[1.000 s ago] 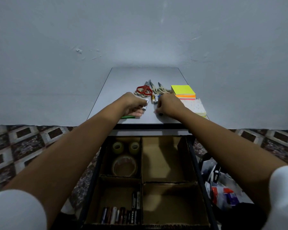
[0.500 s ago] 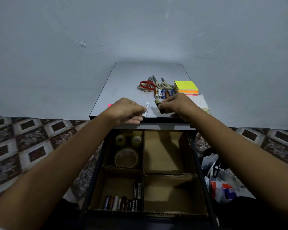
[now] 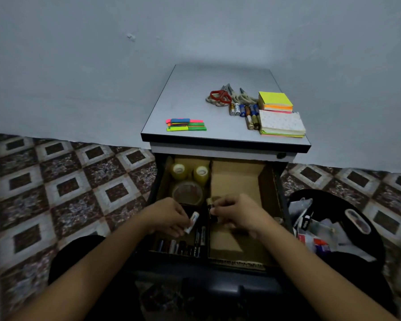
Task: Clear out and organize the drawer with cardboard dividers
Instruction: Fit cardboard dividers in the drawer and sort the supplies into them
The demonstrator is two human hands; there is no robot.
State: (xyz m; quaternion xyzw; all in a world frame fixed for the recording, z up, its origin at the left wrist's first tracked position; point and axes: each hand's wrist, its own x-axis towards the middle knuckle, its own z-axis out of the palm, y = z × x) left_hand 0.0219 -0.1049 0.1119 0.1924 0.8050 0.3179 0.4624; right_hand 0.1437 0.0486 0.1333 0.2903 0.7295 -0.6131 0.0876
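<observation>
The open drawer holds cardboard dividers that split it into four compartments. My left hand hovers over the near-left compartment, gripping a white battery. My right hand is over the middle divider, pinching a dark battery. Below the left hand, several batteries and markers lie in the near-left compartment. Tape rolls fill the far-left compartment. Both right compartments show bare cardboard.
On the cabinet top lie scissors, several loose batteries, sticky note pads, a white note block and coloured flag strips. A black bag of rubbish sits on the tiled floor to the right.
Both hands came down from the cabinet top into the drawer, each carrying a battery. The coloured flag strips, earlier hidden by the left hand, now show.
</observation>
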